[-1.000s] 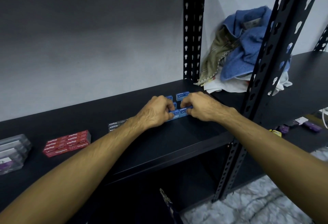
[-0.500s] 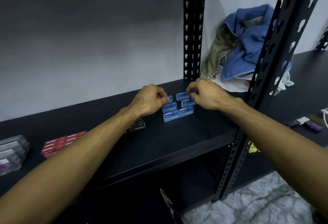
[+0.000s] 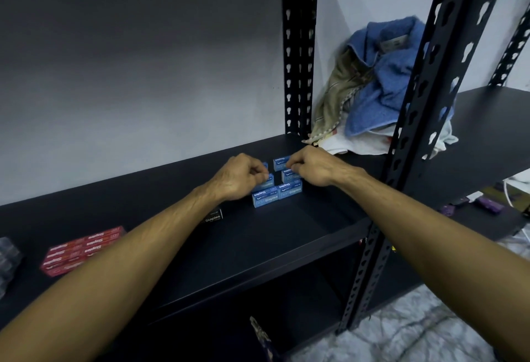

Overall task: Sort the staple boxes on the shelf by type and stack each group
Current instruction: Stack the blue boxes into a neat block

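Observation:
Several blue staple boxes (image 3: 265, 199) stand in a tight cluster of rows on the black shelf (image 3: 286, 235). My left hand (image 3: 238, 178) pinches the left blue box of the middle row (image 3: 269, 183). My right hand (image 3: 312, 168) pinches the right blue box behind the front row (image 3: 289, 173), and its fingers also reach the rear blue box (image 3: 280, 161). The two front boxes are uncovered. A black staple box (image 3: 213, 216) lies left of the cluster, partly behind my left forearm. A flat group of red staple boxes (image 3: 83, 249) lies farther left.
Clear grey boxes (image 3: 7, 261) sit at the shelf's far left edge. A pile of clothes (image 3: 381, 89) lies on the shelf behind the right hand. Black perforated uprights stand at the back (image 3: 298, 46) and front right (image 3: 415, 132). Purple items (image 3: 487, 204) lie on a lower surface.
Both hands have moved from the front row of blue boxes to the boxes behind it, leaving the two front boxes uncovered. The black box has come into view.

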`<action>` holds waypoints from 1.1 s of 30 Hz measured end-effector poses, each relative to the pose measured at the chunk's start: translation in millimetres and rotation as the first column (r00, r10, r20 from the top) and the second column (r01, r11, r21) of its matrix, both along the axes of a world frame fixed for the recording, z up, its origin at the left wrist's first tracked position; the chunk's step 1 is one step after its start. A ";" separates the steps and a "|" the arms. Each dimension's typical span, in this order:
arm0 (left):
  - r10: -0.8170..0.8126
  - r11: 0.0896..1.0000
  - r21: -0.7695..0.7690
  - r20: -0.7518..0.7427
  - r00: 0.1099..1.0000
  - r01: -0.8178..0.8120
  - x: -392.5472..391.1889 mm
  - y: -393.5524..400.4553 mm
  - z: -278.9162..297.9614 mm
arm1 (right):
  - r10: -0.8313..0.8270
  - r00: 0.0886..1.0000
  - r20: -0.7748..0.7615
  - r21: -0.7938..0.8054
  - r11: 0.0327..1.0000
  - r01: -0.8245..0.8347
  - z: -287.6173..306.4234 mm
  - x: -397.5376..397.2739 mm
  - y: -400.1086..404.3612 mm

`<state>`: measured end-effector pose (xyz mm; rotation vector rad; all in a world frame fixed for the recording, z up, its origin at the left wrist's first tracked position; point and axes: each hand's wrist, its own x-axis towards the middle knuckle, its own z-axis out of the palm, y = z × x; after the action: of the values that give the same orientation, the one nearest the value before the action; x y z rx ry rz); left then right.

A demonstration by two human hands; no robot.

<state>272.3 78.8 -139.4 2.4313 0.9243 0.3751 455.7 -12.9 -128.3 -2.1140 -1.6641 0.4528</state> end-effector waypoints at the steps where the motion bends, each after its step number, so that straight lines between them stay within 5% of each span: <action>1: 0.000 1.000 -0.013 0.001 1.000 0.000 -1.1 1.2 0.0 | 0.000 1.000 -0.005 -0.003 1.000 0.000 -0.5 0.3 0.3; 22: -0.024 0.989 -0.150 -0.025 0.999 0.020 -8.9 -4.9 2.0 | 0.124 0.992 0.004 -0.077 0.989 -0.123 5.4 -16.7 -1.2; 33: -0.098 0.988 -0.132 -0.120 0.988 0.082 -17.8 -12.7 5.4 | 0.238 0.970 0.056 -0.257 0.942 -0.217 14.7 -12.3 -6.8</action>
<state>254.5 66.1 -134.0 2.3916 0.8593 0.1269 443.5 -19.7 -113.5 -2.1475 -2.0065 0.6827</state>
